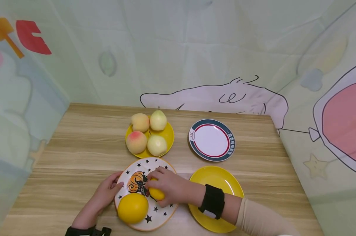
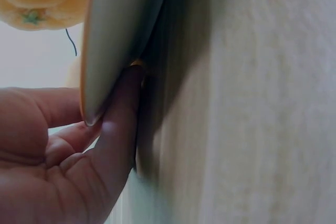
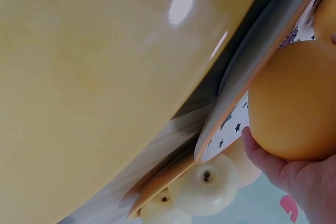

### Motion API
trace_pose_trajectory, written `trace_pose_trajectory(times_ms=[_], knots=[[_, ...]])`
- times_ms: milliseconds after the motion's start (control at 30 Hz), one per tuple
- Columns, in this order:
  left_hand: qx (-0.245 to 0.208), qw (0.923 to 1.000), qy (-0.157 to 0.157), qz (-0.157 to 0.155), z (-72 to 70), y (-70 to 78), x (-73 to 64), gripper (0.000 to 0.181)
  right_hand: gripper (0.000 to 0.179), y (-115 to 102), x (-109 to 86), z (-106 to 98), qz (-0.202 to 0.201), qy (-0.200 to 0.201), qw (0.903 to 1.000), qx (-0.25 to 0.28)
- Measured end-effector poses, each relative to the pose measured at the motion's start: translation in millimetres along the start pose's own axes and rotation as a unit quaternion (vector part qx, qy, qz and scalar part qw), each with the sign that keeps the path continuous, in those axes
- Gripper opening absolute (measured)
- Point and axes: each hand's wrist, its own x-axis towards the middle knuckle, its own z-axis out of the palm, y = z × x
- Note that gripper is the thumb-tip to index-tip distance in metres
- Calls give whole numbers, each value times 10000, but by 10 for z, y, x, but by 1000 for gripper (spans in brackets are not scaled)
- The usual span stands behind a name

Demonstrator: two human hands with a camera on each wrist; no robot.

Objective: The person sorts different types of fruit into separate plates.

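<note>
A white plate [image 1: 159,219] with an orange rim, black stars and a pumpkin picture lies at the front middle. My left hand [image 1: 107,189] grips its left rim, thumb on top and fingers under the edge, as the left wrist view shows. Over the plate my right hand [image 1: 169,185] holds a smooth yellow fruit [image 1: 156,194], fingers curled round it. In the right wrist view that fruit [image 3: 294,103] looks orange-yellow and sits close above the plate's surface. Another large yellow fruit [image 1: 133,208] rests at the plate's lower left; a green stem end shows on a fruit [image 2: 32,17] in the left wrist view.
Behind the star plate, a small yellow plate [image 1: 169,133] bears peaches [image 1: 136,142] and pears [image 1: 158,120]. A white plate [image 1: 212,140] with a blue and red rim stands at back right. Under my right forearm is a larger yellow plate [image 1: 213,177]. Printed cloth [image 1: 180,49] hangs behind the wooden table [image 1: 77,147].
</note>
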Motion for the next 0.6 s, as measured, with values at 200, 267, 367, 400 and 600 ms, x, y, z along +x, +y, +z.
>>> trace_pose_trajectory(times_ms=[200, 267, 367, 400, 600], knots=[[-35, 10000, -6, -33, 4, 0, -5, 43, 49, -37, 5, -8, -132, -235, 9993, -267], [-46, 10000, -7, -47, 4, 2, -7, 43, 49, -59, 6, -20, -164, -300, 9987, -365], [-19, 10000, -4, -61, 5, 7, -11, 43, 50, -92, 4, -18, -195, -386, 9978, -499], [-4, 10000, 3, -61, 6, 8, -11, 43, 51, -103, 1, -13, -198, -383, 9976, -538], [47, 10000, 2, -34, 6, 2, -5, 43, 55, -150, -36, 28, -166, -302, 9970, -689]])
